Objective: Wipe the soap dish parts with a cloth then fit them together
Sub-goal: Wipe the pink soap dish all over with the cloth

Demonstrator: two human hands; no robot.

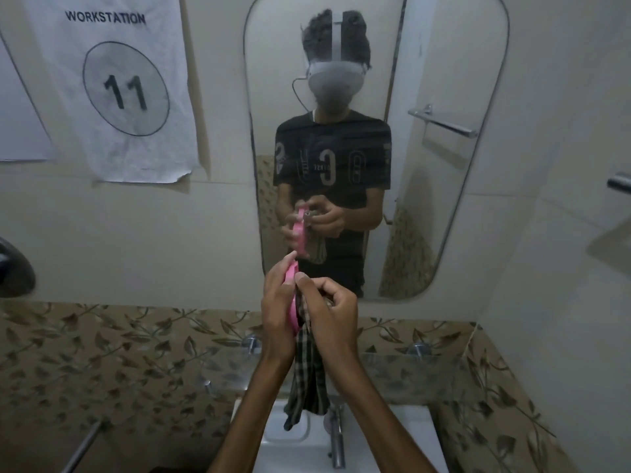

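Note:
I hold a pink soap dish part upright and edge-on in my left hand, in front of the mirror. My right hand presses a dark checked cloth against the part's right face, thumb near its top edge. The rest of the cloth hangs down between my forearms, over the basin. Most of the pink part is hidden by my fingers and the cloth. I see no other soap dish part.
A white basin with a chrome tap lies below my arms. A glass shelf on chrome pegs runs along the leaf-patterned tiles. The mirror is straight ahead, a "Workstation 11" sheet at left, a metal bar at lower left.

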